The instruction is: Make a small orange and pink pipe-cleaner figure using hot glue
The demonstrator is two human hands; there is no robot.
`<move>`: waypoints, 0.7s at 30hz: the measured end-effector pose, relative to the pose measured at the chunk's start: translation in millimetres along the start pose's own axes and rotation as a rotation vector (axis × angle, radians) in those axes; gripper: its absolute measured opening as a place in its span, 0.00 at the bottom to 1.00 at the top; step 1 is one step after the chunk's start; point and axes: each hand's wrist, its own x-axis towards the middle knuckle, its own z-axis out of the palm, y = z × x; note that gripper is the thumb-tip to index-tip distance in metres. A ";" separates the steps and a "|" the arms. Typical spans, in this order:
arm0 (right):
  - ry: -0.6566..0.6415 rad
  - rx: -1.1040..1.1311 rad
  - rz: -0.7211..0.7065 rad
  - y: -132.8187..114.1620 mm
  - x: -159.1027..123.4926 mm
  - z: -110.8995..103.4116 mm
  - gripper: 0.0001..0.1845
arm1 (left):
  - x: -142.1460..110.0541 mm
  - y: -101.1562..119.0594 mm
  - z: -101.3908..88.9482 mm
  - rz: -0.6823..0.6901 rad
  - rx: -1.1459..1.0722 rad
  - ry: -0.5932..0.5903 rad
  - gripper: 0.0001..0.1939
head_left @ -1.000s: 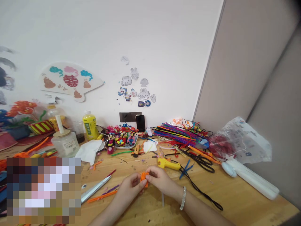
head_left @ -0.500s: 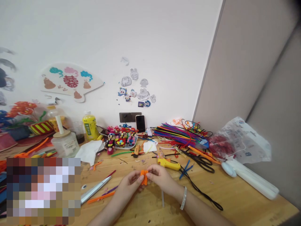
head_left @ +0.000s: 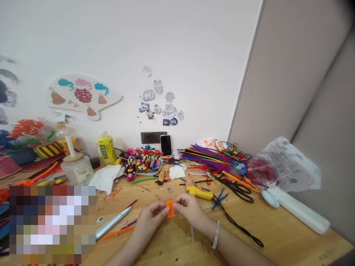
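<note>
While my left hand point(head_left: 154, 218) pinches one side of an orange pipe-cleaner piece point(head_left: 170, 210) between thumb and fingers, my right hand point(head_left: 192, 211) pinches the other side, so each grip is closed on it. The piece sits between my fingertips over the wooden table point(head_left: 235, 232), its ridges running up and down; my fingers hide its edges. A sparkling bracelet point(head_left: 216, 234) circles my right wrist, and a thin grey strip point(head_left: 192, 234) lies just below that hand.

Just beyond my right hand rests a yellow hot glue gun point(head_left: 200, 192), with crossed blue pipe cleaners point(head_left: 219, 198) beside it. Left of my left hand lie orange pipe cleaners point(head_left: 118, 232), a silver blade point(head_left: 115, 220) and a googly eye point(head_left: 99, 219). Farther back, small figurines point(head_left: 144, 162) crowd a tray, near a yellow drink bottle point(head_left: 106, 149) and a lidded glass jar point(head_left: 78, 171). A smartphone point(head_left: 166, 145) leans upright by the wall, left of a multicoloured bundle of pipe cleaners point(head_left: 206, 159). At the far right, a clear plastic bag point(head_left: 298, 166) holds something red.
</note>
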 end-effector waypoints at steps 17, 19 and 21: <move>0.047 0.091 0.032 6.2 1.3 3.5 0.15 | 1.9 -7.5 2.6 -0.017 -0.071 -0.048 0.16; 0.045 0.071 0.021 6.9 0.7 4.0 0.12 | 1.2 -8.0 3.5 -0.011 -0.059 -0.046 0.15; 0.050 0.040 0.012 7.7 0.0 4.3 0.10 | -0.4 -7.9 4.6 0.004 -0.041 -0.040 0.15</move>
